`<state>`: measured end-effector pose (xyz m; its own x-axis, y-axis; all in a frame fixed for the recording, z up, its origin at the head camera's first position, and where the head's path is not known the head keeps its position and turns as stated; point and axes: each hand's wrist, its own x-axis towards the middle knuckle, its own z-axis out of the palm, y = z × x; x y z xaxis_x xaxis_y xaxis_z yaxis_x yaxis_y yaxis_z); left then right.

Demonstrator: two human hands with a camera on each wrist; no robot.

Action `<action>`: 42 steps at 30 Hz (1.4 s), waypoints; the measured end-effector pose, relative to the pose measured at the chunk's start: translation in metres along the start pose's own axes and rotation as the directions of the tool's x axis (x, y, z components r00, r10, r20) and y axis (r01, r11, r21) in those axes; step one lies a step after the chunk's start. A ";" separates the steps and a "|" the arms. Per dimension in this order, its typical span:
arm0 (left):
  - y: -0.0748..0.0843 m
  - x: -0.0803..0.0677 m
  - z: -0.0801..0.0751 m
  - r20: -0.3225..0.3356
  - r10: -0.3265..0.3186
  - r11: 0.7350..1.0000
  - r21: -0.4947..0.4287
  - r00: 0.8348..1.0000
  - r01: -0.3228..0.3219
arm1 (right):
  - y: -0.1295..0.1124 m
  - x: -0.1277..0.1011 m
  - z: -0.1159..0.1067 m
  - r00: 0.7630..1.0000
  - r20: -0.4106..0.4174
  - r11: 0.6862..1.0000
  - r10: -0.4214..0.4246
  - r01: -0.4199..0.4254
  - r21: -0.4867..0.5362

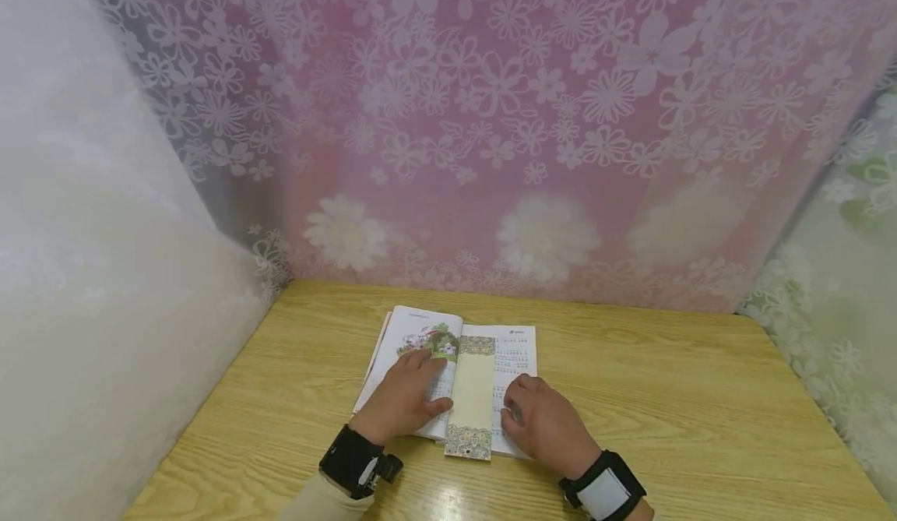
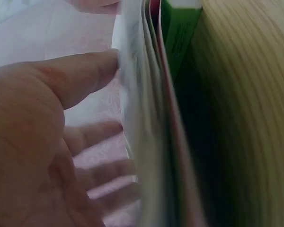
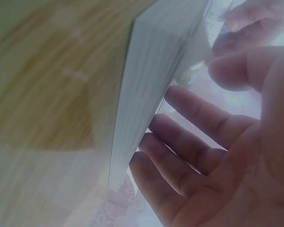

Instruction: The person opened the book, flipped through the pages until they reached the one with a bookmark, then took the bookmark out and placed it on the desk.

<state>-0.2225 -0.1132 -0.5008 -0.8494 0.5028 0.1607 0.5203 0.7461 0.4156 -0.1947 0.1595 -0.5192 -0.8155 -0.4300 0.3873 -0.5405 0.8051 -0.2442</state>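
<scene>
A book (image 1: 514, 396) lies spread on the table, its left page showing a coloured drawing (image 1: 441, 340) of trees and animals. Along the inner part of the right page lies a long cream bookmark (image 1: 473, 396) with patterned ends; its lower end sticks out past the book's bottom edge. My left hand (image 1: 402, 396) rests on the left page, fingers extended, thumb tip close to the bookmark. On the right page's outer part rests my right hand (image 1: 550, 424), fingers slightly bent. In the right wrist view, its fingertips (image 3: 176, 94) touch the page above the thick page block (image 3: 144, 80).
The wooden table (image 1: 659, 396) extends around the book. A pink flowered curtain (image 1: 448, 155) hangs behind it, with pale sheets at both sides. In the left wrist view, a green piece with dark lettering (image 2: 181, 35) shows beneath the book's left side.
</scene>
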 end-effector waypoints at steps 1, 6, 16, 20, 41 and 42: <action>0.001 0.001 0.002 0.003 -0.038 0.999 -0.005 0.999 0.038 | 0.000 0.000 0.000 1.000 0.004 1.000 0.003 -0.003 -0.001; 0.000 0.000 0.007 0.005 -0.157 0.987 -0.037 0.988 0.157 | -0.002 0.000 0.002 1.000 0.021 1.000 0.020 -0.020 -0.006; 0.003 0.002 0.004 0.065 -0.189 0.980 -0.055 0.980 0.193 | -0.016 0.000 -0.002 1.000 0.026 1.000 -0.017 0.017 0.007; 0.004 0.005 0.008 0.044 -0.201 0.979 -0.023 0.979 0.202 | -0.036 0.004 -0.007 0.986 0.115 0.993 -0.117 0.115 0.022; 0.007 0.013 0.018 -0.051 -0.122 0.989 0.084 0.991 0.126 | -0.063 -0.009 -0.010 0.916 0.308 0.960 -0.258 0.278 -0.023; 0.007 0.013 0.018 -0.053 -0.116 0.989 0.085 0.992 0.120 | -0.063 -0.013 -0.014 0.910 0.304 0.955 -0.281 0.295 -0.001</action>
<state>-0.2282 -0.0942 -0.5118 -0.9073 0.3895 0.1585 0.4205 0.8351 0.3547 -0.1469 0.1202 -0.4964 -0.6534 -0.7418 0.1508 -0.7569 0.6426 -0.1186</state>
